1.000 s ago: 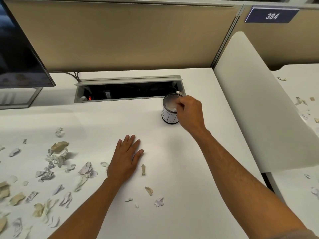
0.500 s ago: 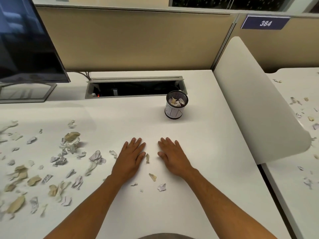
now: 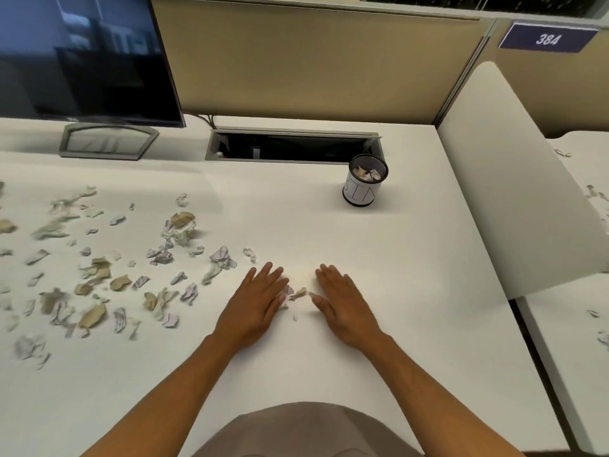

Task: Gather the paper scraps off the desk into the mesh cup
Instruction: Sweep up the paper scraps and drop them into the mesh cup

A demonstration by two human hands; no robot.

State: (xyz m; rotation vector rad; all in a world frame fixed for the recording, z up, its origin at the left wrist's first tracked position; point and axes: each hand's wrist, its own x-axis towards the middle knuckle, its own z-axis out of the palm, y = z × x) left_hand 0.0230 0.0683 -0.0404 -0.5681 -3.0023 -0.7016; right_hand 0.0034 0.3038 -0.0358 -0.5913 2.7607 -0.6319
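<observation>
A black mesh cup (image 3: 365, 184) with a white paper label stands at the back right of the white desk (image 3: 412, 275), with a few scraps inside it. My left hand (image 3: 255, 308) and my right hand (image 3: 344, 303) lie flat on the desk, palms down, fingers apart. Between them sits a small clump of paper scraps (image 3: 298, 294), touched by the inner edges of both hands. Many more white and tan scraps (image 3: 108, 275) are scattered over the left half of the desk.
A dark monitor (image 3: 85, 57) on a grey stand is at the back left. An open cable tray (image 3: 290, 148) is cut into the desk behind the cup. A white divider panel (image 3: 514, 179) bounds the desk on the right; beyond it lies another desk with scraps.
My right hand left the cup and came down flat next to my left hand. Both hands have since slid inward, pushing loose scraps into a clump between them.
</observation>
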